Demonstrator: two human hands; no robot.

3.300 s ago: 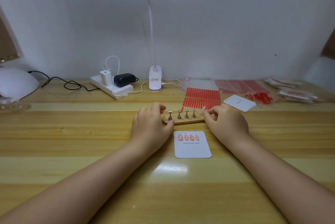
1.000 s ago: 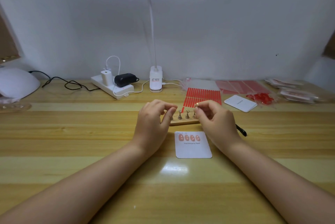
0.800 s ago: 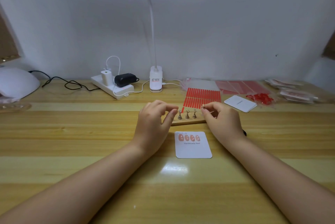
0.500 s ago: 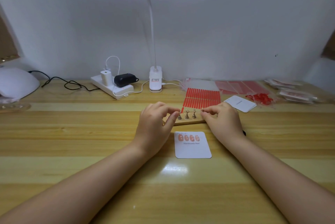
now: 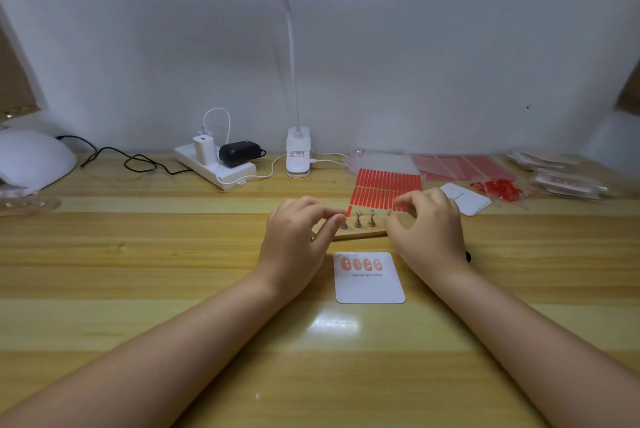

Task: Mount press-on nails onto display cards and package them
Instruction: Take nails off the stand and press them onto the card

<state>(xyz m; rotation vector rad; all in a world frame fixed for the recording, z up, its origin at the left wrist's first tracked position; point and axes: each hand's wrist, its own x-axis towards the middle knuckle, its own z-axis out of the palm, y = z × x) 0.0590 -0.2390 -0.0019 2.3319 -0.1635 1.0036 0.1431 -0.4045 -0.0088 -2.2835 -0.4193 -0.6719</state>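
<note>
Display card [image 5: 370, 284], printed "Handmade Nail"

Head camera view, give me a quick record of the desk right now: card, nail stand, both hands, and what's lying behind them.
display card: white card flat on the wooden desk, four pink nails in a row along its top
nail stand: wooden strip just beyond the card, three metal pegs showing between the hands
left hand: over the stand's left end, fingers curled
right hand: over its right end, fingertips pinched; contents not discernible
behind: red strip sheet, spare white card, lamp base, power strip
</note>
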